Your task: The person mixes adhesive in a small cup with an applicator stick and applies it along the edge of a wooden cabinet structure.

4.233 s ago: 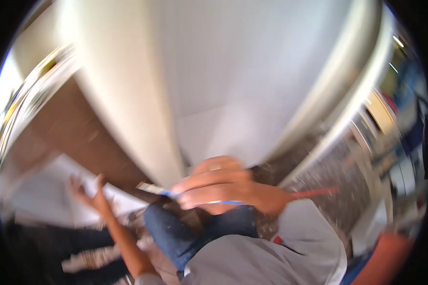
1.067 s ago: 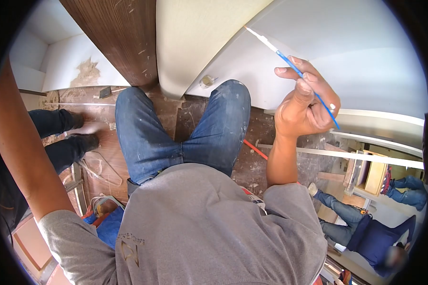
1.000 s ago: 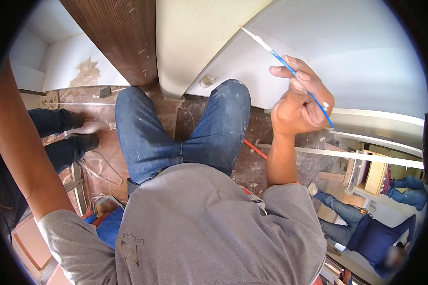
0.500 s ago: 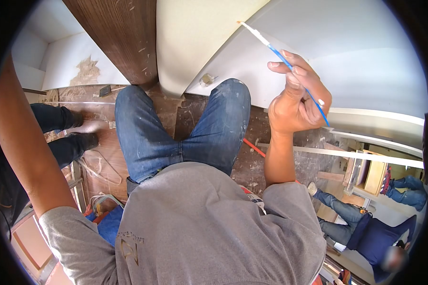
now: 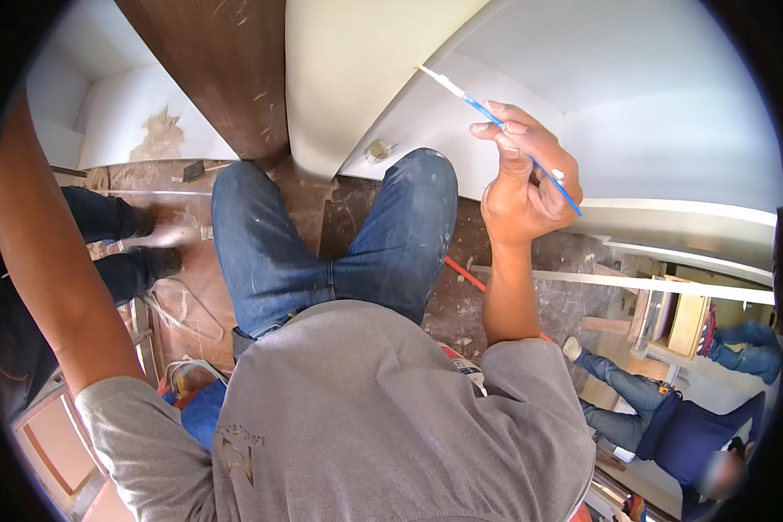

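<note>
My right hand (image 5: 535, 170) grips a thin paintbrush (image 5: 476, 105) with a blue handle and a whitish front part. Its orange-brown tip is at the edge of the cream panel (image 5: 357, 74); whether it touches I cannot tell. White smears mark my fingers. On the left, my bare forearm (image 5: 52, 252) stretches up along the picture's edge, and the left hand itself lies outside the view. A dark brown wood-grain panel (image 5: 226, 70) stands beside the cream one.
A small round container (image 5: 378, 150) sits on the white surface by my knee. An orange-red hose or cord (image 5: 465, 273) crosses the stained floor. Another person's legs (image 5: 113, 244) are close on the left; a person in dark blue (image 5: 696, 439) is at lower right, with more legs (image 5: 748, 348) beyond.
My right hand has moved slightly left with the paintbrush. The brush tip has slid down and left along the cream panel's edge. My left forearm has shifted a little.
</note>
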The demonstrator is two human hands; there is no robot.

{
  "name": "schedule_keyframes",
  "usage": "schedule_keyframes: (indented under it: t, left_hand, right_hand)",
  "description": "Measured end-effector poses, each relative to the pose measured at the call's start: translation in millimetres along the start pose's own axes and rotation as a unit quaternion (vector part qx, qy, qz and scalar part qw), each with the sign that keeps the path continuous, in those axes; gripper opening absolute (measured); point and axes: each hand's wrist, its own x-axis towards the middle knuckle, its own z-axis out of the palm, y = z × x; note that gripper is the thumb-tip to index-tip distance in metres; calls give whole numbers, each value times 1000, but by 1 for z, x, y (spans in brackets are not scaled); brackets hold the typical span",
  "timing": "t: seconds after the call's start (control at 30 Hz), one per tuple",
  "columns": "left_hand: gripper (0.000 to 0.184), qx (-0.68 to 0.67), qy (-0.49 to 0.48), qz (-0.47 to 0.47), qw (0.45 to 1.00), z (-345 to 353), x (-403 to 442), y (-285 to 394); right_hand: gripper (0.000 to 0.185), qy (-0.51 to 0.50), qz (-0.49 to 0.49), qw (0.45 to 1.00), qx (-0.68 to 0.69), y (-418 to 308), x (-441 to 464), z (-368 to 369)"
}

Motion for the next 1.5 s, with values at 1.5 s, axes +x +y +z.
schedule_keyframes:
  t: [1.5]
  left_hand:
    - [24,-95,91,13,991,24,7,-10]
  right_hand:
    - [16,30,-59,997,-48,7,6,2]
